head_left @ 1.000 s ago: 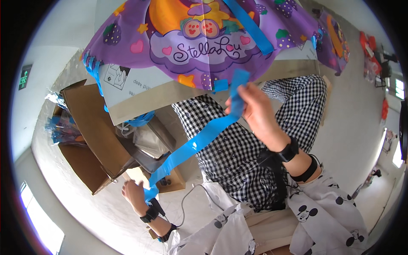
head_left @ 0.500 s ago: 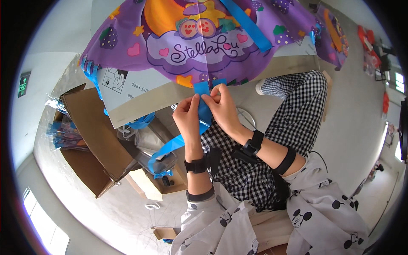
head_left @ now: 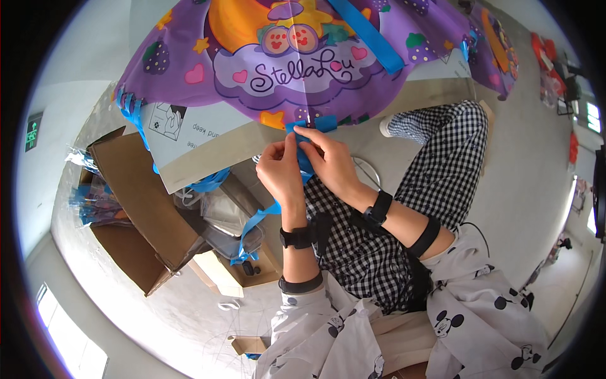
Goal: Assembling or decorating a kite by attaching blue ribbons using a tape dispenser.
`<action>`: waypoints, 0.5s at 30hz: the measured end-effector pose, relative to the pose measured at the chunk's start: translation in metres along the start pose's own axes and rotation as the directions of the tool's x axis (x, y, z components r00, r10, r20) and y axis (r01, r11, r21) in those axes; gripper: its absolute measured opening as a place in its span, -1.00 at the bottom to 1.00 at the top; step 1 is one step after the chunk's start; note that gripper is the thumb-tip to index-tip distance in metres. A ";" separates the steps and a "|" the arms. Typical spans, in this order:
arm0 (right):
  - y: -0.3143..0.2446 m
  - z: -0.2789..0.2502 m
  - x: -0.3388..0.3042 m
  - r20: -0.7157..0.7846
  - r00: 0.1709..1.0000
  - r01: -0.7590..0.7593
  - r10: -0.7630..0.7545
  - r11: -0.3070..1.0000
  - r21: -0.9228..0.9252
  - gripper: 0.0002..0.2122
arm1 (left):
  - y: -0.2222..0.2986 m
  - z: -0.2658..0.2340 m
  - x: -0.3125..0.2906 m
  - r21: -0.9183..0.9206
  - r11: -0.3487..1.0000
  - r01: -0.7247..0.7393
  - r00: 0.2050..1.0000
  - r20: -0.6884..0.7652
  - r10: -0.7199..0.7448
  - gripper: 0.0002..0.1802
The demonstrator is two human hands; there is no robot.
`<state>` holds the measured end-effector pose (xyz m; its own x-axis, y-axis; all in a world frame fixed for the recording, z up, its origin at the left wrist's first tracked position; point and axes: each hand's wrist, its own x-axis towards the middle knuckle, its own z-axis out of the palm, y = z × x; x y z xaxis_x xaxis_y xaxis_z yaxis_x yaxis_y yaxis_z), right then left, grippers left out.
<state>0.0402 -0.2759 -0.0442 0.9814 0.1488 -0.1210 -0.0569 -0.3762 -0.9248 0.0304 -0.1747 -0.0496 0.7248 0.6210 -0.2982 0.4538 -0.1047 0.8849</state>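
Observation:
A blue strip runs between my hands at the lower point of a purple printed sheet, which has a moon, fruit and hearts on it. My left hand has its thumb and fingers pinched on the strip from the left. From the right, my right hand is closed on it too, its index finger reaching across the strip's upper end. The exact grip is partly hidden by the fingers. The strip's loose length hangs down left, behind my left wrist.
Under the sheet lies a pale printed board on a table. More blue strips hang at its left edge. An open cardboard box stands left, with wrapped packs beside it. Below are a smaller box and my checked trousers.
My right index finger has moved left and up over the strip's end. The strip's upper end now shows less, and its hanging length has shifted right and slackened.

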 end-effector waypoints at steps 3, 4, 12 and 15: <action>0.002 0.003 0.000 -0.034 0.999 0.039 -0.039 0.999 0.005 -0.72 | 0.004 0.001 0.000 0.032 0.999 0.008 1.000 -0.022 -0.007 -0.70; 0.003 0.004 0.000 -0.035 0.999 0.037 -0.037 0.999 0.004 -0.72 | 0.005 0.001 -0.001 0.079 0.997 0.011 0.999 -0.031 -0.009 -0.71; 0.004 0.005 0.001 -0.042 0.996 0.083 -0.084 0.996 -0.031 -0.72 | 0.011 -0.002 0.004 0.321 0.946 0.051 0.998 -0.046 -0.038 -0.66; 0.001 0.003 0.001 -0.005 0.998 0.059 -0.060 0.995 -0.081 -0.71 | 0.019 -0.003 0.003 0.359 0.930 0.077 0.997 -0.040 -0.068 -0.65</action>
<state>0.0402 -0.2739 -0.0464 0.9839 0.1668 -0.0638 0.0162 -0.4392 -0.8982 0.0400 -0.1721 -0.0327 0.6714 0.6569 -0.3431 0.6644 -0.3284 0.6714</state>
